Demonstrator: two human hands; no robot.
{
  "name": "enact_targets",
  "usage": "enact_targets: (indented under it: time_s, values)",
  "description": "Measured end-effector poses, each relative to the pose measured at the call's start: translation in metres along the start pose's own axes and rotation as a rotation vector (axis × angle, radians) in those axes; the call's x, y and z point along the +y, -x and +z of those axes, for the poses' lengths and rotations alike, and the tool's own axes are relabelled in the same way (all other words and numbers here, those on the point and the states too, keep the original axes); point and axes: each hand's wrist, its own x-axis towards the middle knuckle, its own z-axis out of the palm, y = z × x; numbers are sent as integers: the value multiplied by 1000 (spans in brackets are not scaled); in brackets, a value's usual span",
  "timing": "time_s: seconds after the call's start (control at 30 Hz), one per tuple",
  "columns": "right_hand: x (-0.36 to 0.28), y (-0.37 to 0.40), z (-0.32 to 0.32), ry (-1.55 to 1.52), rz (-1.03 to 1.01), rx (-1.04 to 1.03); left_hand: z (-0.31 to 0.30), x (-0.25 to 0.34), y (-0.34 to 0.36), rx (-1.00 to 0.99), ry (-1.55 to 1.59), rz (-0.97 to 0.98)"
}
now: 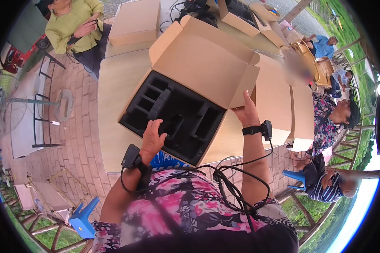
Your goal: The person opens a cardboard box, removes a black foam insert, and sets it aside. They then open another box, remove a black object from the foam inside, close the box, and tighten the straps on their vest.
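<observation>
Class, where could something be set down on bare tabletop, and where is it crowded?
Largest: the table between its left edge and the open box, up to the far-left box. Smaller: the strip bordered by the open box, the right hand and the near edge. Crowded: the far end, with black cables, and the right side, with cardboard.

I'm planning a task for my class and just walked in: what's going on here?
Someone in a floral top is handling an open cardboard box at a table. The lid is up, showing a black foam insert with cut-outs. The left hand is at its near left part; the right hand is at the box's right side, by the lid. Some cut-outs are too dark to tell whether they hold anything.
</observation>
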Motion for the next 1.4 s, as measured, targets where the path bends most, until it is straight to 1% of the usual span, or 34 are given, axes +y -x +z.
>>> enact_targets:
  time_s: [0.1,0.17,0.33,0.37,0.4,0.43,0.47,0.5,0.53,0.57,0.6,0.63,0.7,0.77,0.8,0.83,0.87,0.9,0.97,1.03,1.1,1.17,1.2,1.27,1.3,1.37,1.4]
  values:
    - [1,-1,4,-37,-24,-7,-5,-6,-2,45,-25,24]
    - [1,0,5,-26,-26,-15,-9,-10,-6,69,52,-19]
    - [1,10,15,7,-76,-5,-18,-12,-11,50,86,-14]
    - [3,9,10,12,-55,-53,-19,-11,-12,34,88,-4]
    - [1,8,7,18,-47,-100,-19,-11,-11,-19,40,3]
    - [4,8,7,0,-74,-97,-18,-10,-12,-70,0,35]
    - [4,13,17,-76,-118,-54,-17,-8,-10,-98,-59,76]
    - [4,9,11,-98,-86,-34,-12,-7,-9,-140,-71,71]
    - [7,8,6,-46,-85,8,-5,-9,-9,-157,-94,101]
    - [15,1,-2,-68,-67,115,-11,14,-8,-255,-181,6]
    - [14,5,3,-62,-78,60,-9,20,-9,-310,-214,-27]
    - [2,20,18,9,-94,-7,-4,16,-10,-339,-262,-2]
    - [2,26,21,76,-114,-67,-4,16,-14,-393,-295,65]
    - [2,32,21,79,-122,-78,-2,11,-17,-436,-290,61]
    - [1,35,21,85,-109,-94,0,7,-17,-434,-292,76]
    - [2,37,20,83,-123,-91,5,-2,-17,-385,-251,123]
    - [3,40,18,71,-132,-126,10,-11,-15,-337,-209,168]
    - [2,44,17,60,-139,-161,14,-20,-13,-337,-208,178]
    - [0,53,14,80,-156,-199,20,-29,-10,-226,-214,232]
    - [2,59,12,5,-199,-268,21,-30,-8,-247,-226,214]
    - [3,59,14,-22,-227,-268,14,-20,-6,-267,-241,191]
    - [0,60,15,-193,-150,-274,7,-4,-4,-357,-304,136]
    - [0,59,13,-193,-156,-276,4,2,-3,-355,-305,142]
    - [3,51,7,-290,-110,-155,1,10,-1,-447,-403,99]
    - [5,46,6,-288,-117,-157,2,11,0,-443,-402,105]
    - [6,44,9,-303,-130,-67,5,9,4,-446,-462,96]
    - [4,45,12,-303,-134,-72,6,6,5,-439,-463,99]
